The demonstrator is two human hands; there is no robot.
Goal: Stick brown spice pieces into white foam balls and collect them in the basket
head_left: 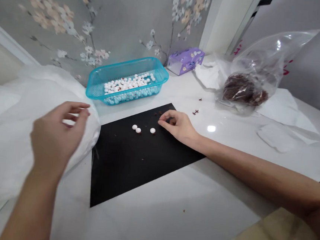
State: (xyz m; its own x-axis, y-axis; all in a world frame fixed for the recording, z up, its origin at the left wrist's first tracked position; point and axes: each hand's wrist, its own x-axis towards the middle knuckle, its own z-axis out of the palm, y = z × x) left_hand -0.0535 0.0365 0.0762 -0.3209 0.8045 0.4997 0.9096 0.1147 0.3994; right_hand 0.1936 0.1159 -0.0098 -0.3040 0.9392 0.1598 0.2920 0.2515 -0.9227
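My left hand (56,133) hovers over a large white plastic bag (5,121) at the left, its fingers curled and slightly apart, with nothing seen in them. Over on the black mat (134,162), my right hand (178,125) rests with thumb and forefinger pinched together near small dark red bits (158,113). Whether the pinch holds one of the bits I cannot tell. Three small white round pieces (138,129) lie on the mat just left of that hand.
A turquoise plastic basket (95,86) holds several white round pieces by the wall. Behind it stands a purple tissue box (185,60). A clear bag of dark red stuff (245,88) and white paper sheets (284,108) lie at the right. Loose red bits (195,112) dot the white table.
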